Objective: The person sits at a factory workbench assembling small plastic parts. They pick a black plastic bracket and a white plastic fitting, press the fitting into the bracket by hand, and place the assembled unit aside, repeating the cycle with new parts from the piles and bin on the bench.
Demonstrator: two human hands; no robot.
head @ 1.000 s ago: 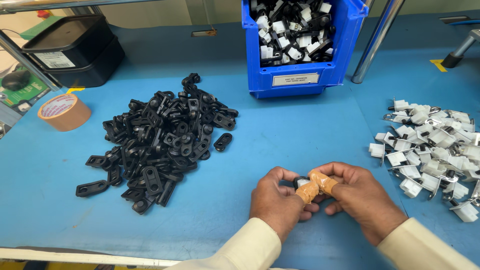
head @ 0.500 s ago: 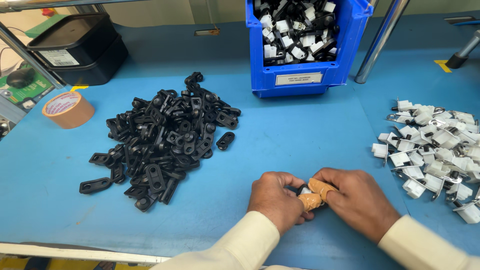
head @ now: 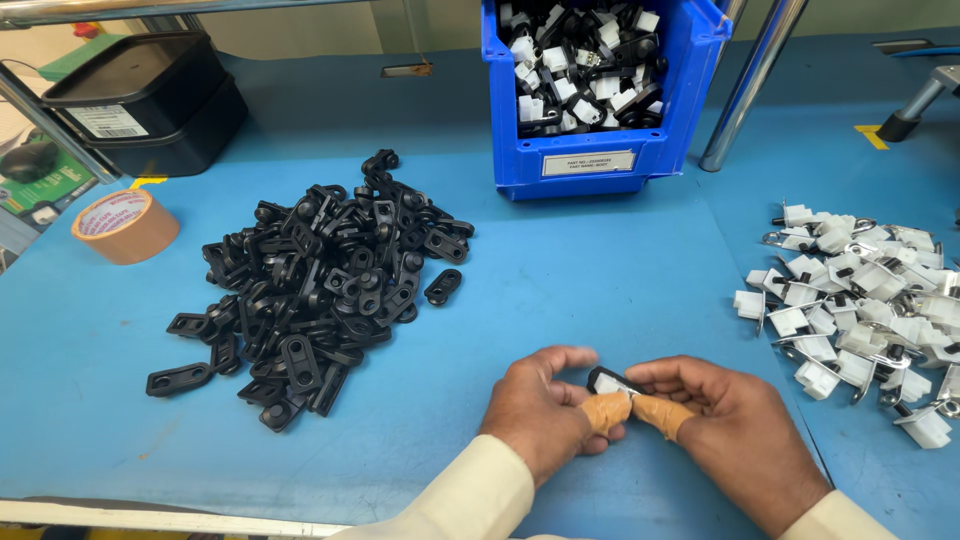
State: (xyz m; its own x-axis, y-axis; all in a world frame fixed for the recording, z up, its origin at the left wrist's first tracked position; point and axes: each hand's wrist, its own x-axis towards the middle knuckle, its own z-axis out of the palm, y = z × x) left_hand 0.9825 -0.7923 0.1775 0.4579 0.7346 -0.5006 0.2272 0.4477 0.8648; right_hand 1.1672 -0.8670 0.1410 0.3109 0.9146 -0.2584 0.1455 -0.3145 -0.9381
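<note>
both hands meet low on the blue bench top (head: 600,290), just in front of the near edge. the left hand (head: 545,415) and the right hand (head: 735,425) are each closed in a pinch on 1 small black-and-white part (head: 612,382), held between the taped thumbs (head: 608,410) and the fingertips, just above the bench surface. the part looks like a black link pressed together with a white piece, so by my reading the step in hand is seating these 2 pieces into each other; how fully they are joined is hidden by the fingers.

the next move calls for even pressure from both thumbs while the pinch stays square, as i judge it, because the part is small and could twist out sideways.

room is good. the pile of black links (head: 320,280) lies well apart to the left, the heap of white pieces with metal clips (head: 860,300) lies near on the right, and the blue bin (head: 600,165) of mixed parts stands behind, with open bench between all 3. a slanted metal post (head: 750,85) rises beside the bin. a roll of brown tape (head: 125,225) and a stack of black trays (head: 140,100) sit far left. the bench's near edge runs close under the wrists
</note>
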